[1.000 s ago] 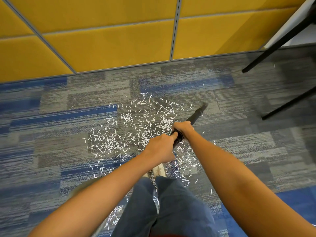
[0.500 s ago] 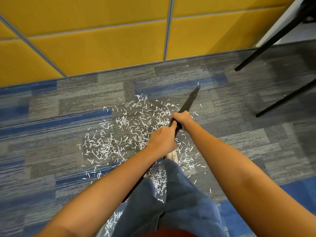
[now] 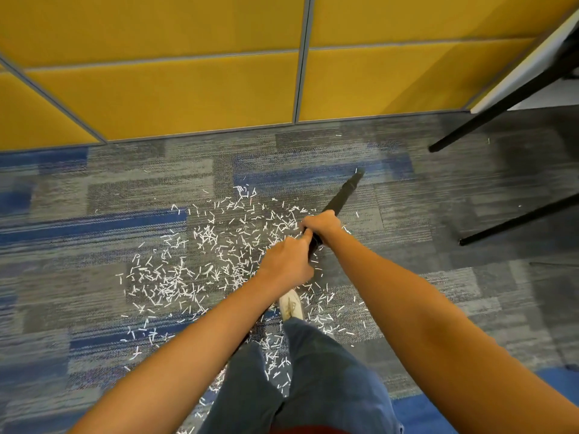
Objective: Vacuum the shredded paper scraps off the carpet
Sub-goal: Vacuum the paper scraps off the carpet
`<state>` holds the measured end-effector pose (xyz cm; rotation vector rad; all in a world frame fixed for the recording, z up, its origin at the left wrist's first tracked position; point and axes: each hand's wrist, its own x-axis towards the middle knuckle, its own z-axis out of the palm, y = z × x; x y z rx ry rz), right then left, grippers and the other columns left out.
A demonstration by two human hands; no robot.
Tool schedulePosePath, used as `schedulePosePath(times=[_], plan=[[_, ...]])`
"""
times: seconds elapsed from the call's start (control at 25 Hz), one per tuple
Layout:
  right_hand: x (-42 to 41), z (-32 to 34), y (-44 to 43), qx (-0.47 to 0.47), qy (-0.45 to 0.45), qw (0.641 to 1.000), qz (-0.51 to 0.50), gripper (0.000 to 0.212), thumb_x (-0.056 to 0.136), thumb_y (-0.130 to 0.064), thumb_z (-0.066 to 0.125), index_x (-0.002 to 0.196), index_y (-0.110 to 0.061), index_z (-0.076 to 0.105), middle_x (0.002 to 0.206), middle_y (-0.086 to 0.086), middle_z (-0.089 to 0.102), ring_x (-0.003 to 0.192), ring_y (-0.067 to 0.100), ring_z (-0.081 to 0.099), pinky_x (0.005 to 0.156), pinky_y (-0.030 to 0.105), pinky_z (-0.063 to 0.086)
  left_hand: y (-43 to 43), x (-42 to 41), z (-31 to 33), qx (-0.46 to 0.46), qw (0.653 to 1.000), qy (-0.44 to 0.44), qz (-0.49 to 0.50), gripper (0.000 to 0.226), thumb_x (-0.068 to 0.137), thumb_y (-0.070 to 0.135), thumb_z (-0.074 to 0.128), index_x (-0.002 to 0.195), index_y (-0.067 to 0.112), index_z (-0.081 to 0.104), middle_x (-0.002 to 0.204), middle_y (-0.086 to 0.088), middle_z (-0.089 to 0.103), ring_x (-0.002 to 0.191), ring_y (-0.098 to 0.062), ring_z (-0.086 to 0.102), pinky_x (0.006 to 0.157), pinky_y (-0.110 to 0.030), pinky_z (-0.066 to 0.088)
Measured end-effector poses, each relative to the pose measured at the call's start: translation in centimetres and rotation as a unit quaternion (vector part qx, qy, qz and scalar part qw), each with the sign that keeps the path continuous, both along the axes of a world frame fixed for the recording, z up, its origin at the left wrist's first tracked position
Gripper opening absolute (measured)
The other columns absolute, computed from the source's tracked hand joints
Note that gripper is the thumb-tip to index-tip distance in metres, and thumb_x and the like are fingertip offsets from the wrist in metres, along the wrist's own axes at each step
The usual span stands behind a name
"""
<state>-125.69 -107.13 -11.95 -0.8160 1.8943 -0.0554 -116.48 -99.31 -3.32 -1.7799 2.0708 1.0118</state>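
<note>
White shredded paper scraps (image 3: 200,261) lie thickly scattered over the grey and blue carpet (image 3: 94,239), from the middle of the floor down to my feet. A black vacuum nozzle (image 3: 343,192) slants up and to the right, its tip resting on the carpet beyond the upper right edge of the scraps. My right hand (image 3: 319,225) is closed around the tube just behind the nozzle. Just below it, my left hand (image 3: 286,261) grips the same tube, with its thumb touching my right hand. The rest of the vacuum is hidden behind my arms and legs.
A yellow panelled wall (image 3: 175,89) runs along the far edge of the carpet. Black furniture legs (image 3: 501,111) stand at the right, one foot bar (image 3: 517,219) lying on the floor. My white shoe (image 3: 291,303) and jeans (image 3: 300,377) stand among scraps.
The nozzle tip pushed forward to the blue stripe beyond the scraps and now points further to the right. Both hands kept their grip, and my view shifted slightly.
</note>
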Motion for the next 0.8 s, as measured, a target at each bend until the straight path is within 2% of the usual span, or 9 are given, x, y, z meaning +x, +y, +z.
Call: schedulePosePath(times=[0.16,0.28,0.36,0.44,0.48,0.56,0.68,0.72,0.8], plan=[[0.5,0.4,-0.7,-0.002,-0.008,1.000,0.010,0.069,0.079,-0.010,0.065,0.136,0.002,0.029,0.108,0.013,0.051,0.083,0.021,0.051,0.070,0.029,0.051,-0.3,0.1,0.6,0.004,1.000,-0.021,-0.005,0.081,0.086,0.012,0.059,0.151,0.019,0.013,0.099,-0.010,0.058,0.084,-0.028,0.059,0.064,-0.034,0.049],[1.6,0.7,-1.0,0.008,-0.022,1.000,0.016,0.073,0.081,-0.012,0.064,0.140,0.000,0.023,0.101,0.012,0.045,0.090,0.024,0.052,0.076,0.033,0.052,-0.4,0.6,1.1,0.000,0.999,-0.035,0.003,0.082,0.087,0.015,0.060,0.152,0.022,0.011,0.090,-0.007,0.053,0.080,-0.027,0.055,0.061,-0.032,0.042],[1.9,1.1,-1.0,0.019,-0.020,1.000,-0.005,0.073,0.082,-0.014,0.062,0.141,-0.001,0.020,0.099,0.012,0.047,0.095,0.024,0.057,0.071,0.033,0.053,-0.6,0.9,1.5,0.000,1.000,-0.030,-0.001,0.081,0.086,0.009,0.058,0.151,0.022,0.013,0.084,-0.005,0.048,0.074,-0.024,0.051,0.060,-0.030,0.040],[1.4,1.2,-0.5,0.024,-0.009,1.000,-0.018,0.076,0.083,-0.015,0.062,0.143,-0.002,0.017,0.089,0.010,0.050,0.087,0.022,0.057,0.058,0.029,0.049,-0.6,0.8,1.8,-0.001,0.999,-0.030,-0.021,0.080,0.085,0.009,0.059,0.151,0.023,0.016,0.082,-0.003,0.047,0.071,-0.022,0.049,0.059,-0.029,0.041],[1.0,1.1,-0.2,0.024,-0.004,0.999,-0.022,0.077,0.082,-0.014,0.062,0.143,-0.001,0.017,0.082,0.008,0.048,0.080,0.020,0.056,0.056,0.028,0.047,-0.4,0.7,1.9,0.002,0.999,-0.029,-0.032,0.080,0.085,0.010,0.060,0.150,0.023,0.016,0.083,-0.003,0.048,0.071,-0.021,0.050,0.059,-0.030,0.042],[0.6,0.8,0.5,0.020,0.005,1.000,-0.022,0.076,0.081,-0.012,0.063,0.142,0.001,0.020,0.075,0.007,0.043,0.071,0.017,0.054,0.061,0.028,0.049,0.2,0.6,1.6,0.011,0.999,-0.019,-0.043,0.080,0.085,0.009,0.059,0.151,0.020,0.015,0.087,-0.006,0.053,0.072,-0.023,0.053,0.060,-0.031,0.045],[1.3,0.5,0.7,0.007,-0.002,1.000,0.001,0.077,0.078,-0.012,0.066,0.140,0.002,0.022,0.091,0.009,0.049,0.085,0.021,0.059,0.077,0.034,0.056,0.7,1.2,1.2,0.011,1.000,-0.016,-0.023,0.080,0.086,0.007,0.057,0.151,0.018,0.013,0.094,-0.009,0.059,0.080,-0.026,0.058,0.063,-0.032,0.045],[1.8,0.6,0.6,0.005,-0.009,1.000,0.010,0.078,0.078,-0.012,0.066,0.141,0.001,0.021,0.097,0.011,0.049,0.088,0.023,0.058,0.079,0.035,0.056,0.7,1.4,1.2,0.007,1.000,-0.021,-0.015,0.080,0.087,0.007,0.056,0.152,0.018,0.012,0.097,-0.010,0.059,0.084,-0.027,0.059,0.063,-0.032,0.044],[2.5,0.9,0.2,0.007,-0.019,0.999,0.029,0.078,0.080,-0.012,0.065,0.142,0.000,0.020,0.098,0.011,0.047,0.084,0.022,0.055,0.073,0.033,0.054,0.5,1.8,1.1,0.005,1.000,-0.028,-0.006,0.080,0.087,0.007,0.055,0.152,0.018,0.009,0.098,-0.010,0.059,0.084,-0.027,0.058,0.063,-0.032,0.043]])
